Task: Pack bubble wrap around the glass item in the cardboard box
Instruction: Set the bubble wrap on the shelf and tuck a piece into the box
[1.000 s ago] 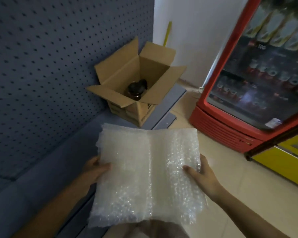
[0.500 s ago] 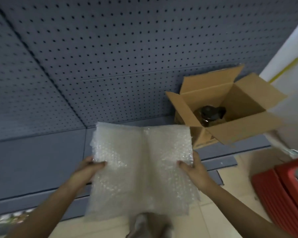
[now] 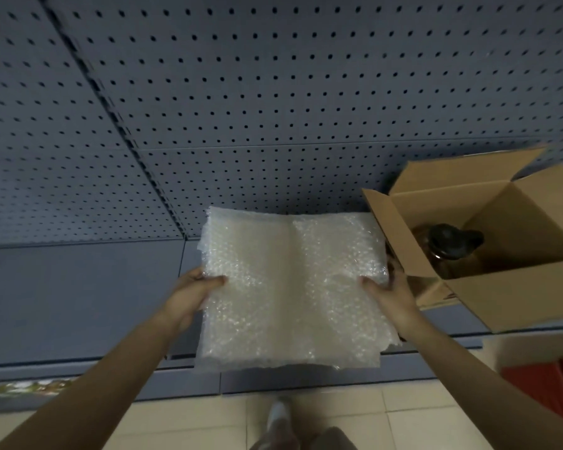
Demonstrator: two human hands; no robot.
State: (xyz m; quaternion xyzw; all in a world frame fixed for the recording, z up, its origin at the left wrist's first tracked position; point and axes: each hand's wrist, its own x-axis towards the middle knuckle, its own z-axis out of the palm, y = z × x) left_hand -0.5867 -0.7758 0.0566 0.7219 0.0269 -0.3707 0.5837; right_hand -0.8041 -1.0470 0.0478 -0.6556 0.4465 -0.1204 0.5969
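1. A grey-blue perforated metal shelf unit [image 3: 273,108] carries everything; its low shelf ledge [image 3: 78,297] runs left to right.
2. An open brown cardboard box [image 3: 517,287] sits at the ledge's right end, flaps spread, likely for easy access.
3. A folded white bubble wrap sheet [image 3: 293,287] is held flat, just left of the box.
4. A dark brown glass jar [image 3: 449,248] rests inside the box, unpadded.
5. The left hand [image 3: 192,293] and right hand [image 3: 394,293] pinch opposite edges, thumbs on top; their fingers are hidden beneath.

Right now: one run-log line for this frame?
stage: pre-pack | left hand + right hand: grip bubble wrap edges | cardboard box: open | glass item: inside, unwrapped
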